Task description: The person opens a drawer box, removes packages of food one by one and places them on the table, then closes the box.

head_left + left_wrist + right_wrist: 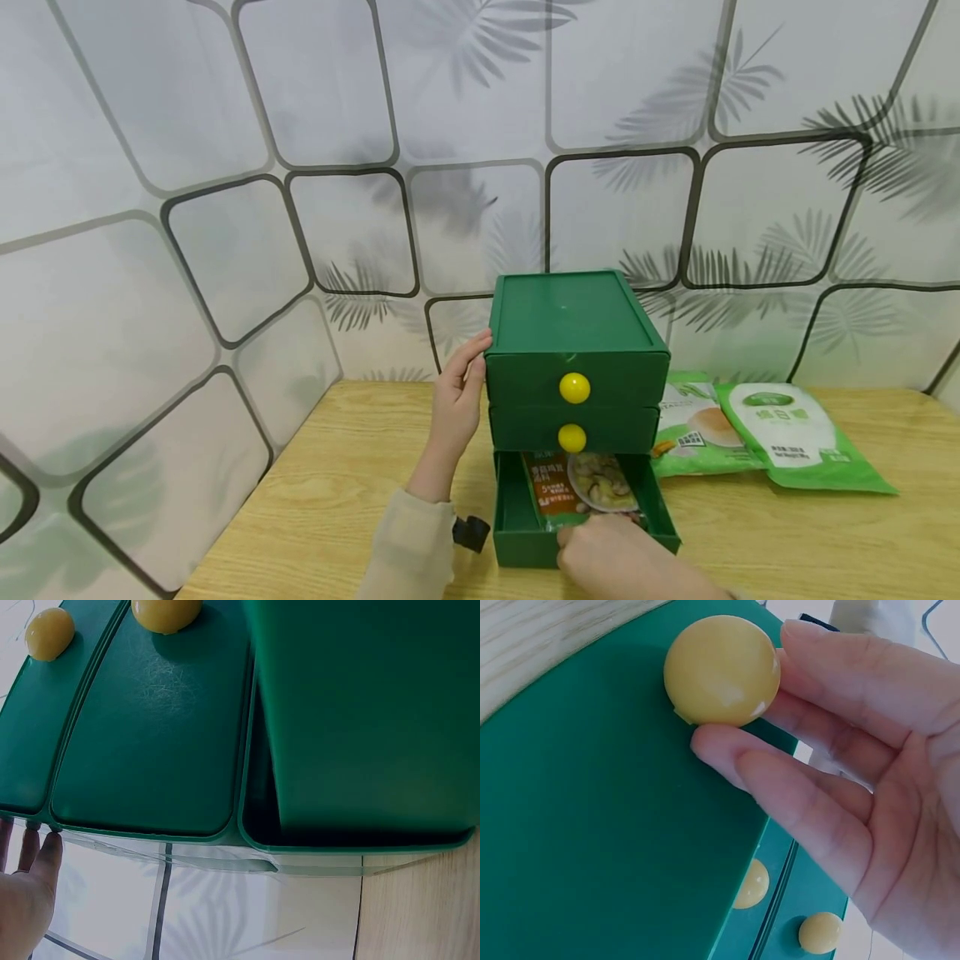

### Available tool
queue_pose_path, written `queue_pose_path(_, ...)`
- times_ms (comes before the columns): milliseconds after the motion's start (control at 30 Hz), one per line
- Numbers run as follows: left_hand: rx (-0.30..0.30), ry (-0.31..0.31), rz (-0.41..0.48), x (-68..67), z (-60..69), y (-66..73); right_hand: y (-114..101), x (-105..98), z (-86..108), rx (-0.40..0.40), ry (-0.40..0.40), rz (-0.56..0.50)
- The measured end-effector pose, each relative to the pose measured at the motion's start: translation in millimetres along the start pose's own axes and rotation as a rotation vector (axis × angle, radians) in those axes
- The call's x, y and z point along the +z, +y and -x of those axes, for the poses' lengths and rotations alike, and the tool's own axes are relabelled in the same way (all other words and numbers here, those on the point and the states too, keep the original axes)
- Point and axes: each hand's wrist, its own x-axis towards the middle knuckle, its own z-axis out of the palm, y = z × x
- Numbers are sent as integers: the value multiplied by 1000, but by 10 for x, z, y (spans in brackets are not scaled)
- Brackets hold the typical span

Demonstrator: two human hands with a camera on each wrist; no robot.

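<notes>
A green drawer cabinet [570, 312] stands on the table, its two upper drawers closed. The bottom drawer [525, 550] is pulled out, with a brown-and-green food packet [555, 492] inside that shows a bowl picture. My left hand [459, 400] rests against the cabinet's left side near the top; its fingers touch the edge in the left wrist view. At the drawer front, my right hand [622, 554] has thumb and fingers about the round yellow knob [721, 671]. That knob is hidden in the head view.
Two green-and-white food bags [806, 437] lie right of the cabinet, one partly behind it. Yellow knobs [574, 388] stick out from the upper drawers. A patterned wall covering [480, 225] rises behind the wooden table [315, 500].
</notes>
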Motion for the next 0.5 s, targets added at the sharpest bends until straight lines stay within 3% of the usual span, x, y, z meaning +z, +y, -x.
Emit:
queue_pose_path(367, -7, -9, -1, 8, -5, 10, -38, 25, 36, -4, 14, -50)
queue_pose_path(500, -28, -5, 4, 13, -10, 176, -37, 46, 40, -13, 5, -67)
